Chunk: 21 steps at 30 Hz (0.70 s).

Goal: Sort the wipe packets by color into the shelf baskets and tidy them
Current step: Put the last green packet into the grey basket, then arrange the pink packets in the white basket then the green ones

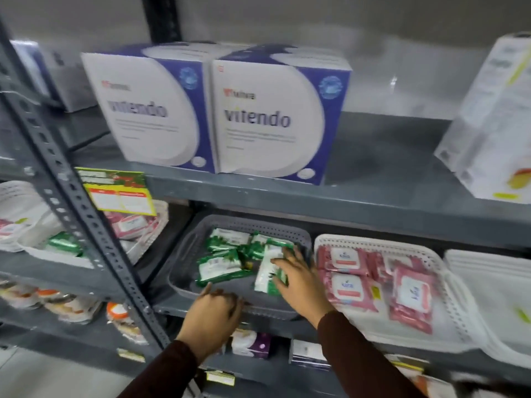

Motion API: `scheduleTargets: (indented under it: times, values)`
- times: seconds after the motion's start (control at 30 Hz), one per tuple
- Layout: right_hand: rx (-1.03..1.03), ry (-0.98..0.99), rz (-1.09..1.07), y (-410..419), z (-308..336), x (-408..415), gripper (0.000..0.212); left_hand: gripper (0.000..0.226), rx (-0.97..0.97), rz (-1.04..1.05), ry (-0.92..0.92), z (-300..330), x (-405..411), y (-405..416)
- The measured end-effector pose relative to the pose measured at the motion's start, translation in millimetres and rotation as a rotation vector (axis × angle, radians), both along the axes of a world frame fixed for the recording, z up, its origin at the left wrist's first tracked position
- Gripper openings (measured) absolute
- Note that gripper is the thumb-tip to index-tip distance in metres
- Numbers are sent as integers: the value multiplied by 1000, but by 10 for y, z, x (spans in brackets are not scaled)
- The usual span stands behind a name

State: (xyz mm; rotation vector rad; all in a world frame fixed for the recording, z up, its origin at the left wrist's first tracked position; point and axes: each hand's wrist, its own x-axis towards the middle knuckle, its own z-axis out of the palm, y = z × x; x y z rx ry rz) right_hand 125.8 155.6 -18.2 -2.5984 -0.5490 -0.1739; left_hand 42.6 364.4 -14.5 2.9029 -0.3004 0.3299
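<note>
On the left, past the shelf post, a white basket holds one green packet. The left hand grips the front rim of the grey basket, fingers curled over the edge. In this basket lie several green packets. The right hand lies spread, palm down, on a green and white packet. Just beside, to the right, the white basket holds the pink packets. Two white and blue boxes stand on the shelf above.
</note>
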Motion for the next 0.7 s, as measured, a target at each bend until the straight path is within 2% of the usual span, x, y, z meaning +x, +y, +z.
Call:
scheduleTargets:
  times: [0.1,0.2,0.27,0.4,0.5,0.57,0.7]
  values:
    - [216,-74,-229,-841,-6,-147,30,29,-180,-86,67,114,109,-467]
    - [355,85,-449,-1584,69,-261,28,24,-348,-222,81,233,172,-1129]
    - [334,140,-591,-1901,82,-301,28,27,-368,-310,116,217,253,-1511]
    - [274,157,-751,-2469,-6,-276,37,40,-243,-375,224,53,499,-2145]
    - [181,147,-812,-2688,21,-191,27,50,-20,-363,280,-58,592,-2374]
    - [146,149,-833,-2696,59,-147,22,48,64,-321,294,-103,621,-2444]
    - [168,206,-784,-2626,21,-133,68,38,86,-326,298,-160,665,-2503]
